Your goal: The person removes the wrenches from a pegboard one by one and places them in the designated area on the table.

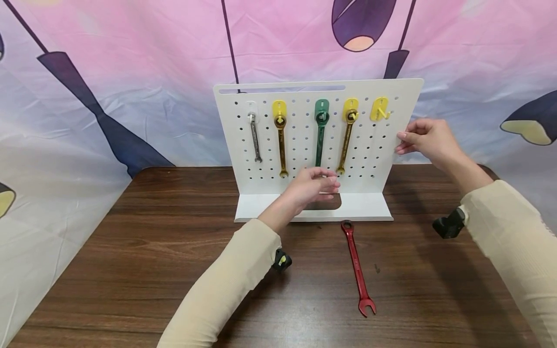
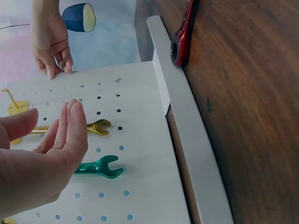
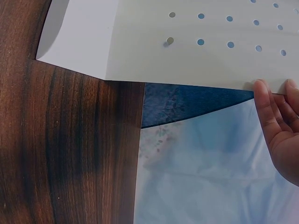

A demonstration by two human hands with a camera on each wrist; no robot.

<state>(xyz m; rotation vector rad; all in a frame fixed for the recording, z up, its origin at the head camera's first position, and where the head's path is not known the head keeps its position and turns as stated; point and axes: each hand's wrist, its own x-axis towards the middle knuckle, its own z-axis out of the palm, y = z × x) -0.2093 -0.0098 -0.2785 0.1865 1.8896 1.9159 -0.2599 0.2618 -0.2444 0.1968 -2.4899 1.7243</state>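
A white pegboard stand stands upright on the table. My right hand pinches its right edge between thumb and fingers; the right wrist view shows the fingertips at that edge. My left hand hovers before the board's lower middle, fingers loosely extended and holding nothing. Just behind it hang a green wrench and a gold wrench. Farther left hang another gold wrench and a small silver wrench. A red wrench lies on the table before the stand, open end towards me.
A yellow hook at the board's upper right bears no wrench. The brown wooden table carries the stand near its back edge. Behind hangs a pink and blue printed cloth.
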